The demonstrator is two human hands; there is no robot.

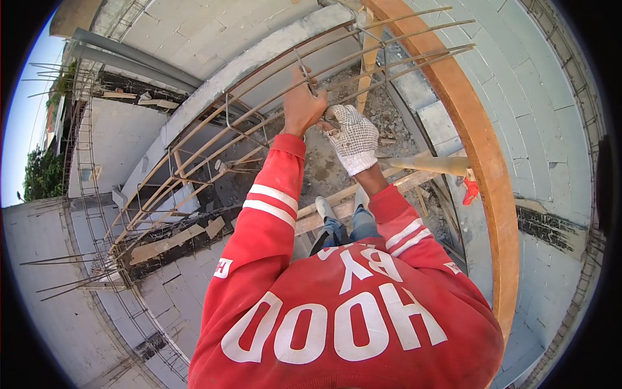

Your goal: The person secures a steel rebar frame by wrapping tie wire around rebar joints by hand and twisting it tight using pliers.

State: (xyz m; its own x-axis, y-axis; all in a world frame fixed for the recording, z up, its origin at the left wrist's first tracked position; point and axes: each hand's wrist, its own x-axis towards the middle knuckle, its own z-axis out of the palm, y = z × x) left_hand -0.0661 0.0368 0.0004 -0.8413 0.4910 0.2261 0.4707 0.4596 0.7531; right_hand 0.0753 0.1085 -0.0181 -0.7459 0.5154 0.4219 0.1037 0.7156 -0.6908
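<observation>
My bare left hand [303,107] is at the rebar cage [259,107], its fingers closed around a thin grey metal rod [300,61] that sticks up past them. Close beside it, my right hand [354,137] wears a white dotted glove and has its fingertips pinched together. What those fingertips hold is too small to make out. Long rusty bars of the cage run past both hands, with square stirrups [228,110] bent around them farther left.
A curved-looking orange-brown beam [483,162] passes on the right. Wooden planks [411,180] and a round pole [431,165] lie near my feet, above rubble [327,162]. Grey block walls [544,97] surround the spot; more rebar [81,149] stands at left.
</observation>
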